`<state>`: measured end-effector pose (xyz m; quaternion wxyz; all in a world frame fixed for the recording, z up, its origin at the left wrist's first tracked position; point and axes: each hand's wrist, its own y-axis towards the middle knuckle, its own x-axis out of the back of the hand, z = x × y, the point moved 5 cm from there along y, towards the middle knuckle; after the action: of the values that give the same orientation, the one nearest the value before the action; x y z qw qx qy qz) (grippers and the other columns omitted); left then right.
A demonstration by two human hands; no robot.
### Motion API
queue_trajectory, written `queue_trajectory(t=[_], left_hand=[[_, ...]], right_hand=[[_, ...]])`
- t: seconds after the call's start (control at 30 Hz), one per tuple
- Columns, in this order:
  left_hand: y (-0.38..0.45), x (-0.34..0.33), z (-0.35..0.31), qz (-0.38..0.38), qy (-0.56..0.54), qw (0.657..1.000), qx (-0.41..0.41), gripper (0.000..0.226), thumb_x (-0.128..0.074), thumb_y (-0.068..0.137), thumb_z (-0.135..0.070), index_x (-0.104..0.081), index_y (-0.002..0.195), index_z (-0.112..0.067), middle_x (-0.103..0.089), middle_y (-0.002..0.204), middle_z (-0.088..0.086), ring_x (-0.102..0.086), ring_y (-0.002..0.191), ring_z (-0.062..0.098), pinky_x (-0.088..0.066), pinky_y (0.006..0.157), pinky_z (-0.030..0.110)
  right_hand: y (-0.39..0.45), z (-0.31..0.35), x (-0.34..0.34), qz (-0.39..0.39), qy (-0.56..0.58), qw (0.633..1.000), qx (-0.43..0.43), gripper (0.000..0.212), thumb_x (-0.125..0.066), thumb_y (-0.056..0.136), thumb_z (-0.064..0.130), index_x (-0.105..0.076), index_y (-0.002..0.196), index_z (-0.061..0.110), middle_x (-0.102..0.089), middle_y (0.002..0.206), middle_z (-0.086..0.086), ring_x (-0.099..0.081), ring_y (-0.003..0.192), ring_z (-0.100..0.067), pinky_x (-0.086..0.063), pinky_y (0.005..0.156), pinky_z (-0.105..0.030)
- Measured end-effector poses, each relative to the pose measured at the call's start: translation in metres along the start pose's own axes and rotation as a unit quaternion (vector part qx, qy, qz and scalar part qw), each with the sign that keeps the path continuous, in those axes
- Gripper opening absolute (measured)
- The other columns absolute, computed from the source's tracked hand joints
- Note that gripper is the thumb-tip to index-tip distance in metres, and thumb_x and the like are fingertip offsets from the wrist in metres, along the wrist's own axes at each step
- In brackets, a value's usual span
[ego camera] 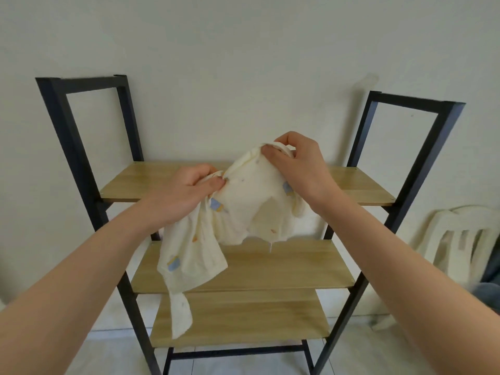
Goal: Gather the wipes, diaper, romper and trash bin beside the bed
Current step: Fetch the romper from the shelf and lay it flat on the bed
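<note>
While held: cream printed cotton romper (pixel 244 209) hung above black-framed wooden shelf unit (pixel 359 185).
L hand (pixel 186 193): pinched one edge.
R hand (pixel 297 163): pinched opposite edge, prob. spreading garment for carrying.

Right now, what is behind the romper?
Behind the romper, held up by the left hand and right hand, wooden shelves show. The shelf parts it covers stay hidden.

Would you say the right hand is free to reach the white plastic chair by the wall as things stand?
Probably not yet. The right hand is pinching the top edge of the romper, shared with the left hand. The chair leans beyond the shelf's right post, so the hand would need to let go first.
</note>
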<state>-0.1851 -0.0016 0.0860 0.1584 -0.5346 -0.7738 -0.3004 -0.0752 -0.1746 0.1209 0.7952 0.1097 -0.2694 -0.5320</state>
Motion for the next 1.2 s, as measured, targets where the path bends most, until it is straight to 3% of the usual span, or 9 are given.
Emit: queue_trajectory(t=[0.13, 0.3, 0.4, 0.57, 0.67, 0.83, 1.03, 1.1, 1.2], left_hand=[[-0.031, -0.026, 0.003, 0.067, 0.074, 0.995, 0.009, 0.009, -0.071, 0.081, -0.031, -0.064, 0.087, -0.034, -0.069, 0.081, -0.022, -0.065, 0.071, -0.004, -0.044, 0.057, 0.011], [-0.062, -0.051, 0.023, 0.106, 0.218, 0.970, 0.025, 0.020, -0.068, 0.075, -0.021, -0.060, 0.082, -0.038, -0.066, 0.079, -0.013, -0.062, 0.073, 0.003, -0.051, 0.062, 0.026], [-0.074, -0.058, 0.035, 0.100, 0.211, 0.971, 0.046, 0.013, -0.066, 0.075, -0.023, -0.060, 0.078, -0.035, -0.064, 0.070, -0.011, -0.060, 0.065, 0.005, -0.048, 0.057, 0.025], [-0.095, -0.062, 0.054, 0.053, 0.180, 0.979, 0.075, 0.014, -0.060, 0.084, -0.018, -0.061, 0.081, -0.032, -0.062, 0.077, -0.008, -0.058, 0.073, 0.012, -0.040, 0.057, 0.025], [-0.109, -0.063, 0.062, 0.035, 0.123, 0.986, 0.110, 0.012, -0.055, 0.090, -0.021, -0.065, 0.085, -0.027, -0.064, 0.078, -0.003, -0.060, 0.071, 0.014, -0.041, 0.057, 0.027], [-0.143, -0.073, 0.070, 0.005, 0.053, 0.988, 0.142, 0.015, -0.058, 0.093, -0.026, -0.066, 0.085, -0.016, -0.063, 0.080, 0.008, -0.056, 0.068, 0.017, -0.040, 0.058, 0.026], [-0.206, -0.079, 0.103, -0.016, 0.091, 0.970, 0.223, 0.026, -0.076, 0.077, -0.028, -0.066, 0.100, -0.026, -0.067, 0.092, -0.004, -0.063, 0.085, 0.017, -0.051, 0.074, 0.034], [-0.226, -0.077, 0.114, -0.054, 0.136, 0.963, 0.227, 0.019, -0.070, 0.081, -0.018, -0.068, 0.100, -0.020, -0.068, 0.092, 0.000, -0.061, 0.084, 0.020, -0.046, 0.072, 0.031], [-0.261, -0.069, 0.135, -0.108, 0.170, 0.944, 0.261, 0.005, -0.062, 0.088, -0.016, -0.067, 0.086, -0.016, -0.063, 0.077, -0.002, -0.054, 0.068, 0.010, -0.034, 0.058, 0.016]], right_hand=[[-0.025, -0.010, 0.016, 0.014, -0.020, 1.000, 0.005, 0.015, -0.068, 0.084, 0.034, -0.061, 0.079, 0.021, -0.062, 0.073, 0.009, -0.058, 0.063, -0.006, -0.040, 0.048, -0.018], [-0.054, -0.025, 0.029, 0.021, -0.077, 0.997, 0.004, 0.013, -0.070, 0.082, 0.031, -0.063, 0.081, 0.020, -0.062, 0.075, 0.010, -0.058, 0.070, -0.007, -0.042, 0.057, -0.020], [-0.069, -0.036, 0.036, 0.028, -0.112, 0.993, -0.012, 0.016, -0.069, 0.083, 0.033, -0.064, 0.082, 0.018, -0.062, 0.074, 0.010, -0.059, 0.068, -0.007, -0.044, 0.053, -0.023], [-0.092, -0.055, 0.041, 0.047, -0.127, 0.990, -0.044, 0.016, -0.066, 0.086, 0.031, -0.066, 0.082, 0.015, -0.065, 0.074, -0.001, -0.055, 0.040, -0.011, -0.045, 0.040, -0.023], [-0.107, -0.066, 0.036, 0.072, -0.134, 0.986, -0.060, 0.030, -0.060, 0.090, 0.035, -0.063, 0.080, 0.006, -0.061, 0.072, -0.010, -0.058, 0.046, -0.024, -0.047, 0.049, -0.030], [-0.137, -0.090, 0.016, 0.113, -0.094, 0.984, -0.097, 0.048, -0.055, 0.092, 0.038, -0.048, 0.076, -0.007, -0.043, 0.069, -0.008, -0.046, 0.058, -0.019, -0.043, 0.048, -0.028], [-0.176, -0.120, -0.023, 0.186, -0.064, 0.973, -0.119, 0.042, -0.057, 0.091, 0.033, -0.060, 0.085, -0.008, -0.053, 0.074, -0.018, -0.051, 0.064, -0.020, -0.050, 0.056, -0.043], [-0.189, -0.128, -0.040, 0.203, -0.059, 0.969, -0.127, 0.037, -0.059, 0.090, 0.031, -0.061, 0.086, -0.005, -0.056, 0.075, -0.016, -0.054, 0.059, -0.009, -0.052, 0.054, -0.036], [-0.206, -0.135, -0.071, 0.230, -0.055, 0.964, -0.119, 0.031, -0.061, 0.090, 0.026, -0.058, 0.074, -0.001, -0.049, 0.066, -0.003, -0.045, 0.045, 0.001, -0.035, 0.042, -0.011]])
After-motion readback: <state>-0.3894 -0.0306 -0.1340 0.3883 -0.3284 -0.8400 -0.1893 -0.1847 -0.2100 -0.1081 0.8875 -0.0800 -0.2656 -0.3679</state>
